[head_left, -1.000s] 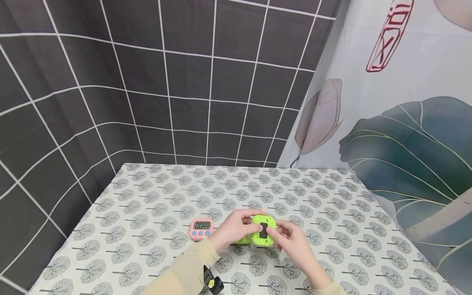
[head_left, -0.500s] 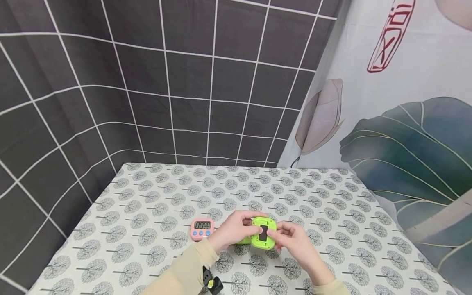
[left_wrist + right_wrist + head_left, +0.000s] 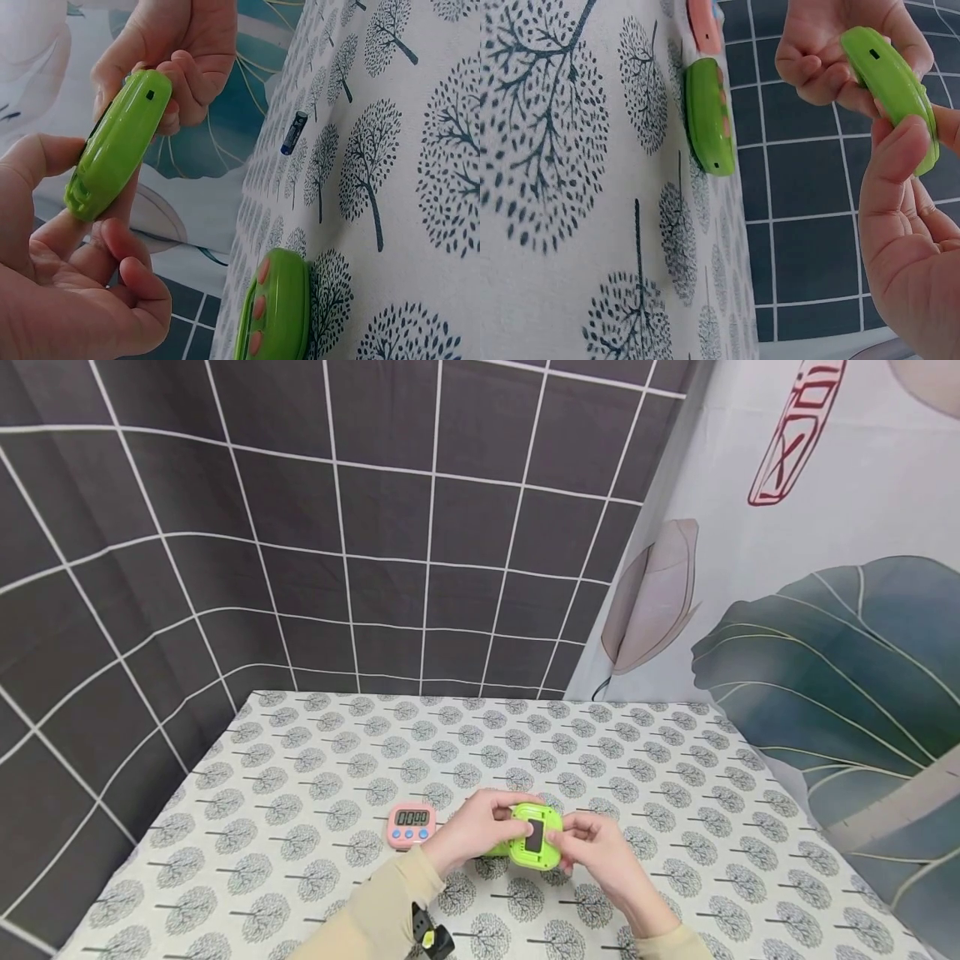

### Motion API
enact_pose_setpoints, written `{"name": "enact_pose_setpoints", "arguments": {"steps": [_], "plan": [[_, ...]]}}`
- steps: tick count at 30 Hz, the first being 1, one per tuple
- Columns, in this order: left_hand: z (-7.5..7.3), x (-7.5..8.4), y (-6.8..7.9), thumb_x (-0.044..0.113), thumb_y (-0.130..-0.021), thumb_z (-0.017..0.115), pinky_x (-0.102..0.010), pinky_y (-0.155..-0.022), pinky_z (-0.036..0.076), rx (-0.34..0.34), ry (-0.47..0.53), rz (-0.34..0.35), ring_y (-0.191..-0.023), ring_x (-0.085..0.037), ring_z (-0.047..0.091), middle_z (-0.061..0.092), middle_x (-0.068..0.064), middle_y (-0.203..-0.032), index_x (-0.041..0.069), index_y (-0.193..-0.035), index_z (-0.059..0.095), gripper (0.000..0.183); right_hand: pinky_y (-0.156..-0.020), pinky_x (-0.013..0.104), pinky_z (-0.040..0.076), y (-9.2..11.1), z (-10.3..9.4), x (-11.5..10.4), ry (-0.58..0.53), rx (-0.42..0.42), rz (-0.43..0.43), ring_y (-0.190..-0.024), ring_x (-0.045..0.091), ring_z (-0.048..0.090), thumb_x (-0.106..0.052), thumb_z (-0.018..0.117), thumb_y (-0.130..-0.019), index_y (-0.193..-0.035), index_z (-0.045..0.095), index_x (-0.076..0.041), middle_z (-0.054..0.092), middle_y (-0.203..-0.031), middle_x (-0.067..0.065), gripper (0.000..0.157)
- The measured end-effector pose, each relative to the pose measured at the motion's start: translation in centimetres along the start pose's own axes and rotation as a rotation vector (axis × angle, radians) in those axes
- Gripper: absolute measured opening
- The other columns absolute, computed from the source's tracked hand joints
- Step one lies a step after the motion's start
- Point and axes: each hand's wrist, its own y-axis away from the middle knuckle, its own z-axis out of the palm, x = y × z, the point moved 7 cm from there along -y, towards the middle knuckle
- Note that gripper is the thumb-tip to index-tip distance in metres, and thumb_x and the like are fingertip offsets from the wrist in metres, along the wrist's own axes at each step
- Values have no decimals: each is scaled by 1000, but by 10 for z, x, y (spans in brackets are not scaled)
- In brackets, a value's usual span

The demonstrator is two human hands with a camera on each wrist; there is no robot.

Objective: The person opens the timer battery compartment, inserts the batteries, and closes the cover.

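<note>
Both hands hold a lime-green digital timer above the table, its back with a dark rectangular panel turned up in the head view. My left hand grips its left side, thumb on the panel's edge and fingers behind. From the other side my right hand pinches it, thumb on the back near the panel's right edge. The left wrist view shows the held timer edge-on between the hands. A second green timer with orange-pink buttons lies on the table below, mostly covered by the left hand in the head view.
To the left of the hands lies a pink timer with blue buttons and a display of zeros. A small dark-blue battery rests on the tree-print tablecloth. A dark gridded curtain hangs behind the table.
The held timer has dropped slightly and tilted a little. My right thumb has shifted a little down and right, toward the panel's edge. The pink timer stays put.
</note>
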Motion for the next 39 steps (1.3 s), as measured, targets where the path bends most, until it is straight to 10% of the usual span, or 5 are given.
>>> {"name": "enact_pose_setpoints", "arguments": {"steps": [22, 32, 39], "plan": [[-11, -4, 0, 15, -80, 71, -27, -62, 55, 56, -123, 2, -74, -13, 65, 72, -3, -90, 20, -119, 66, 40, -64, 27, 56, 0, -14, 9, -26, 1, 11, -65, 11, 63, -5, 66, -84, -116, 46, 16, 66, -84, 7, 43], [-12, -7, -1, 13, -80, 71, -27, -57, 53, 54, -125, -14, -68, -12, 63, 71, -2, -86, 16, -122, 65, 42, -51, 26, 53, 9, -13, 28, 440, -124, 92, -55, 15, 59, -4, 70, -79, -103, 63, 5, 61, -66, 3, 27], [-11, -5, -1, 13, -80, 71, -27, -57, 53, 50, -131, -10, -67, -12, 62, 70, -1, -85, 16, -122, 65, 42, -44, 25, 50, 13, -15, 32, 574, -81, 150, -48, 14, 55, 0, 70, -75, -96, 66, 3, 56, -60, 3, 22]]}}
